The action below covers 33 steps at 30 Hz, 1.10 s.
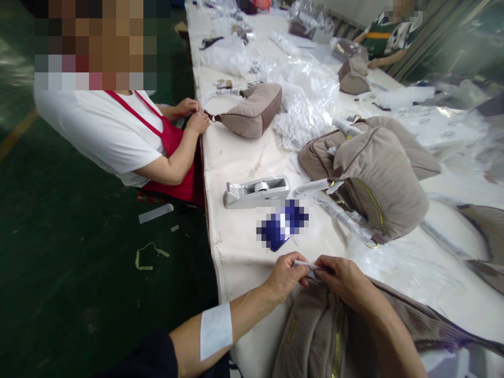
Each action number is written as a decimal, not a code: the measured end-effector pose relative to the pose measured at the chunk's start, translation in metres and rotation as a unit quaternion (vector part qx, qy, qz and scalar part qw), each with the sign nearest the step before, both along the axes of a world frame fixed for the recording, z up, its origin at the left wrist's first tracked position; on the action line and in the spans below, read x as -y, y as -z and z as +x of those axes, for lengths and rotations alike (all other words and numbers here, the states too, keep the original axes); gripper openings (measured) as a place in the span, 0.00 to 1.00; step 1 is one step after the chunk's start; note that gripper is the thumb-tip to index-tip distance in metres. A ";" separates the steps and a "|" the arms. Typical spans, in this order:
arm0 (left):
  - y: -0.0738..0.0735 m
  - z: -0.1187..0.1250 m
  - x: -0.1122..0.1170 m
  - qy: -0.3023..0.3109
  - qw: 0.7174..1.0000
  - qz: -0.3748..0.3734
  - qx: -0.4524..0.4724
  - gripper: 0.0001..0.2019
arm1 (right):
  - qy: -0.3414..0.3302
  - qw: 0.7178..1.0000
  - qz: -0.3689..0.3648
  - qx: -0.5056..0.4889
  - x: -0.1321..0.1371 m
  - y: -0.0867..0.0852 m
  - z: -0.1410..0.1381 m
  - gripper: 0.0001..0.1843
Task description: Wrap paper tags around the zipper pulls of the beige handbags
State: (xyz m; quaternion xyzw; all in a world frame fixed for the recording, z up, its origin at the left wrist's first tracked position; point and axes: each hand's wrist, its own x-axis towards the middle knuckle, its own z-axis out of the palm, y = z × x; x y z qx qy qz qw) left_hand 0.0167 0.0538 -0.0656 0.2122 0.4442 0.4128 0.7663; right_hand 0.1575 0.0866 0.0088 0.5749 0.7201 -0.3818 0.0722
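My left hand (288, 274) is closed in a pinch on one end of a thin white strip (304, 264). At the strip's other end, the fingers of my right hand (342, 275) are closed on it too. Whether the strip is paper or wrapping film I cannot tell. Just below both hands lies a taupe ribbed handbag (309, 333) with a brass-coloured zip, partly covered by my right forearm. A pale patch (216, 332) is stuck on my left forearm.
Beyond my hands are a tape dispenser (258, 191), a blurred blue object (281, 226) and stacked taupe bags (388, 173). Clear plastic wrapping (303, 113) covers much of the table (236, 236). At left a person in a red apron (177, 144) handles another bag (252, 111).
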 end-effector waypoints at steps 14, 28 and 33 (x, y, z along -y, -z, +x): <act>-0.007 0.007 0.005 -0.035 0.999 -0.007 -0.021 0.05 | -0.025 0.994 0.098 0.045 0.019 -0.001 0.001 0.15; -0.008 0.002 0.012 0.039 0.979 -0.167 0.111 0.12 | -0.175 0.930 0.271 0.179 0.053 -0.010 -0.004 0.07; 0.007 -0.016 -0.013 0.229 0.938 -0.226 0.126 0.20 | -0.183 0.926 0.294 0.152 0.056 -0.007 -0.001 0.08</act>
